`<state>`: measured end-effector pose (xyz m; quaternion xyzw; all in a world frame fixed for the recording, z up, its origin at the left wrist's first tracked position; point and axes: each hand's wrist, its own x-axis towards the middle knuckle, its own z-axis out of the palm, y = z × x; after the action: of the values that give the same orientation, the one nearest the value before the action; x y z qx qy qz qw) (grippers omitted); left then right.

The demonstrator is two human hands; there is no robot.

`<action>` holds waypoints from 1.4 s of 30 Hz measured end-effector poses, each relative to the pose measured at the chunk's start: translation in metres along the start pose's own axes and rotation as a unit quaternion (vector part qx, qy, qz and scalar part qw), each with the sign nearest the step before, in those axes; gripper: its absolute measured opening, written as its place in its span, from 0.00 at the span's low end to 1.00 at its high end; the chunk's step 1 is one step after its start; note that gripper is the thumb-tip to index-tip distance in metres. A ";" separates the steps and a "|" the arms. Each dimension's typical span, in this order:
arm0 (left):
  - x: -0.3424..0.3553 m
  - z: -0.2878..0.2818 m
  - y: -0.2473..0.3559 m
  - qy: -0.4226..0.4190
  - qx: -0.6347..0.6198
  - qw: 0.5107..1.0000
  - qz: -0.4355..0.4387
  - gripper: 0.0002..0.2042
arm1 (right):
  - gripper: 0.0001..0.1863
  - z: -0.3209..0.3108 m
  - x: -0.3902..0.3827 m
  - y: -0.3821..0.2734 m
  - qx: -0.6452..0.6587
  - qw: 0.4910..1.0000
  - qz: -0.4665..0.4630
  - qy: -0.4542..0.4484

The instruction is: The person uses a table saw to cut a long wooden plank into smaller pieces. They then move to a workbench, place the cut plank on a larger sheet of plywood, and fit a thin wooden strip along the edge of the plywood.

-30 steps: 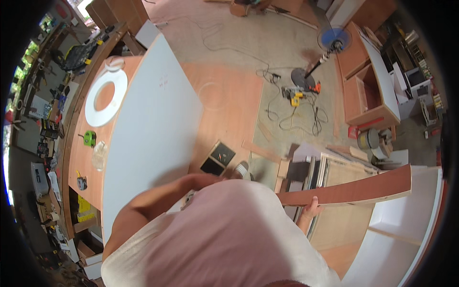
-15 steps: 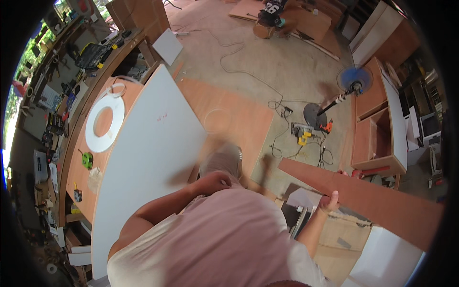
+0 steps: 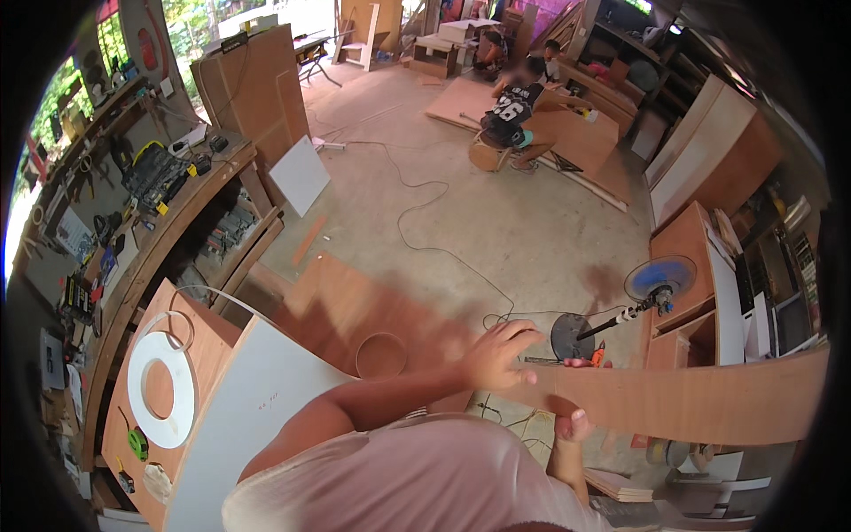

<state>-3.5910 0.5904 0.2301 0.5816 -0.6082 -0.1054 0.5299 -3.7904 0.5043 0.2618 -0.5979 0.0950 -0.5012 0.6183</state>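
Observation:
My right hand (image 3: 574,434) grips a long reddish-brown wooden board (image 3: 691,403) from its near edge, thumb on the near face and fingertips showing over the top edge. The board stretches out to the right. At its left end is my left hand (image 3: 505,356), palm toward the board, fingers stretched and thumb apart; whether it touches the wood I cannot tell. To my left lies a large pale grey panel (image 3: 266,434) with small red marks. Beyond it a white ring (image 3: 135,390) rests on a wooden surface.
A green tape measure (image 3: 137,443) lies near the ring. Ahead stands a fan (image 3: 660,279) on a round black base, with cables across the floor. A tool-covered workbench (image 3: 199,177) runs along the left. Farther off, a person (image 3: 514,115) sits low beside wooden sheets.
My left hand has risen from my lap and reached right to the board's end. The board has swung up to nearly level. My view has tilted up, showing more of the workshop.

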 end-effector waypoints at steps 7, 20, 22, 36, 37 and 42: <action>0.060 -0.036 -0.114 -0.057 -0.046 0.983 -0.170 0.27 | 0.54 0.071 0.117 0.076 0.104 0.987 0.030 -0.116; 0.233 -0.220 -0.315 0.245 0.031 0.886 -0.391 0.20 | 0.48 0.066 0.421 0.275 -0.466 0.711 0.270 -0.453; 0.253 -0.257 -0.344 0.289 0.064 0.877 -0.379 0.20 | 0.46 0.079 0.458 0.304 -0.516 0.641 0.262 -0.504; 0.397 -0.450 -0.688 0.343 0.063 0.854 -0.385 0.24 | 0.40 0.208 0.677 0.596 -0.408 0.758 0.339 -0.381; 0.415 -0.470 -0.714 0.325 0.101 0.863 -0.373 0.26 | 0.40 0.227 0.702 0.621 -0.424 0.745 0.361 -0.366; 0.521 -0.543 -0.798 0.258 0.102 0.873 -0.401 0.30 | 0.40 0.314 0.807 0.692 -0.359 0.835 0.211 -0.361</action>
<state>-2.5753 0.1878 0.1337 0.8331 -0.1714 -0.0922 0.5178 -2.8281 -0.0359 0.1574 -0.8818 0.1614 -0.0380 0.4416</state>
